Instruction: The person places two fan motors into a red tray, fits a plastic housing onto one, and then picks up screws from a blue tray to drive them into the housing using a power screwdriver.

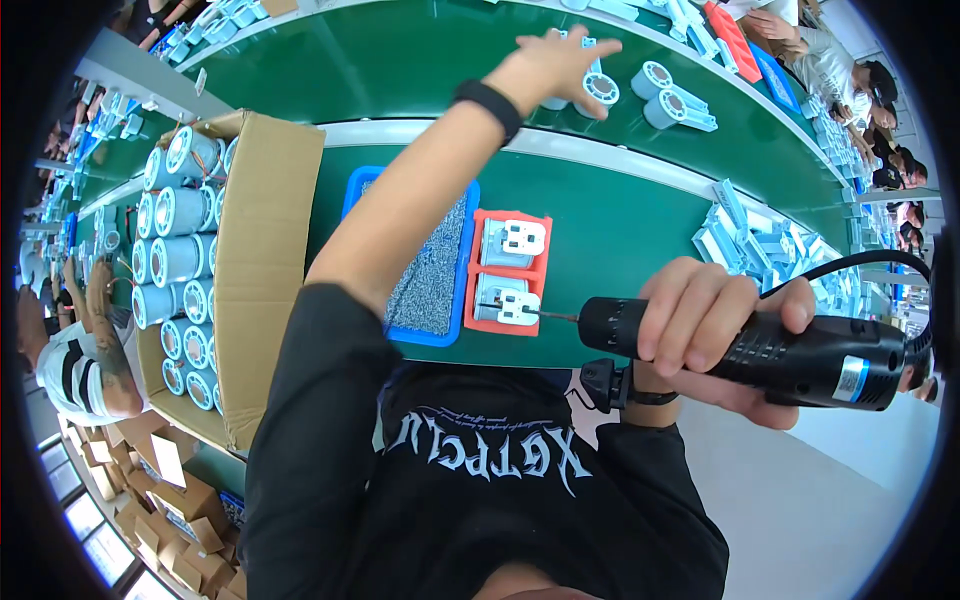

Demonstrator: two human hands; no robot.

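My right hand (705, 325) is wrapped round a black corded electric screwdriver (835, 362), held level with its bit pointing left. The bit's tip is at the white plastic plate (517, 307) on the nearer of two cylindrical motors in a red fixture (508, 272). Another white plate (524, 238) lies on the farther motor. My left hand (553, 68) stretches to the far side of the green bench, fingers spread over light-blue cylindrical housings (599, 90). Part of those housings is hidden behind the hand, and contact cannot be made out.
Left of the fixture sits a blue tray (455, 310) full of small screws, partly under my left forearm. A cardboard box (270, 270) holds stacked motors. Light-blue plastic parts (765, 245) are heaped at right. Two more housings (668, 105) lie beyond. Other people work around the benches.
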